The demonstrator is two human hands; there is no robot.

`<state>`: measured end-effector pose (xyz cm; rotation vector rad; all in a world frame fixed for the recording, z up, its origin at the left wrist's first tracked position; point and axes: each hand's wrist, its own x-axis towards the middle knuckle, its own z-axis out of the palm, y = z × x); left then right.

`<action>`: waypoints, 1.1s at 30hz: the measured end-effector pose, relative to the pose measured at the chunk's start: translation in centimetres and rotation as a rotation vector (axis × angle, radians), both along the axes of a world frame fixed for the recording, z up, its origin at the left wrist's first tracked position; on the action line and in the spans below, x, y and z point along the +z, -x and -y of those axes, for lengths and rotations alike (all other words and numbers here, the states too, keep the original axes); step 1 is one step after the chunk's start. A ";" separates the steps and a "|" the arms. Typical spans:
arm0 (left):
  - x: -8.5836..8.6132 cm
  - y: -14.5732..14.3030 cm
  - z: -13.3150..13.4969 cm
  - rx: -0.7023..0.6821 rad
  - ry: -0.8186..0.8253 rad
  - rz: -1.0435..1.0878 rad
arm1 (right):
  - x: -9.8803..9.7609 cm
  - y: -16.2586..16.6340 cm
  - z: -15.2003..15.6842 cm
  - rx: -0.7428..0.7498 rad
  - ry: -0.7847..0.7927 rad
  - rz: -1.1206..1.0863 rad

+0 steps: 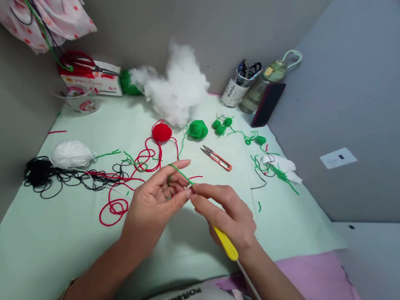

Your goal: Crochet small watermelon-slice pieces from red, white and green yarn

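Observation:
My left hand [149, 201] is closed in a pinch, with a strand of green yarn [180, 173] running over its raised index finger. A tiny piece of yarn work [189, 186], whitish and green, sits at its thumb tip; its details are too small to make out. Wrapped round a crochet hook with a yellow handle [227, 246], my right hand [231, 212] meets the left at the fingertips. The hook's tip is hidden at the yarn. Beyond my hands lie a green yarn ball [197, 130], a red yarn ball [162, 132] and orange thread snips [216, 158].
White stuffing [178, 86] is heaped at the back. To the left lie white yarn [71, 154] and tangled black yarn [38, 172]. On the right are small green pieces [222, 125], yarn scraps [281, 171], a phone [268, 104], a bottle [252, 98] and a pen cup [234, 90].

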<state>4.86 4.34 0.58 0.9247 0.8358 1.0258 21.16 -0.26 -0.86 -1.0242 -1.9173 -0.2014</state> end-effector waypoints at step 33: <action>-0.8 -0.5 -0.1 -0.146 0.374 0.281 | -0.5 0.4 -0.9 0.038 0.246 -0.464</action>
